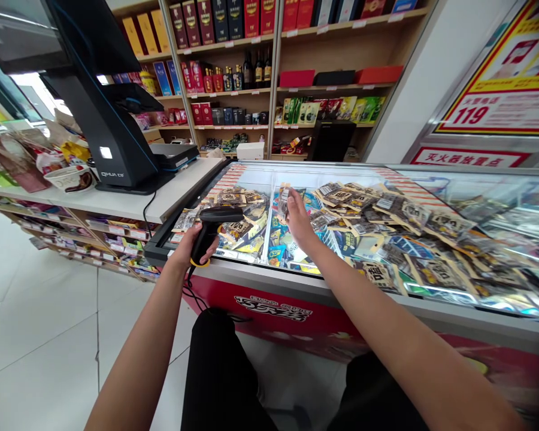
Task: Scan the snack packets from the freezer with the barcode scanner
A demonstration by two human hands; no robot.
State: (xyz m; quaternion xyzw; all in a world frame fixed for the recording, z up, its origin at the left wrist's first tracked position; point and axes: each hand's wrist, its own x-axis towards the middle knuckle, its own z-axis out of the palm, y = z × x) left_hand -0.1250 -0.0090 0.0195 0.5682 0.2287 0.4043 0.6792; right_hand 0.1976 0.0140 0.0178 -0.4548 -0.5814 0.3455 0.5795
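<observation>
My left hand (186,251) is wrapped round the grip of a black barcode scanner (220,215), whose cord hangs down in front of the freezer. In my right hand (299,221) is a snack packet (284,202), held up above the freezer's glass top with a barcode-like label toward me. To the right, a large heap of similar snack packets (377,209) lies spread over the glass. A smaller pile of packets (238,224) rests on the left end, behind and under the scanner. Some space separates the scanner from the held packet.
A chest freezer (269,272) with a red front stands before my knees. On its left is a counter (161,203) bearing a checkout terminal (112,143). Shelves (233,93) of boxes and bottles line the back. A loose black cable (197,299) hangs near my left knee.
</observation>
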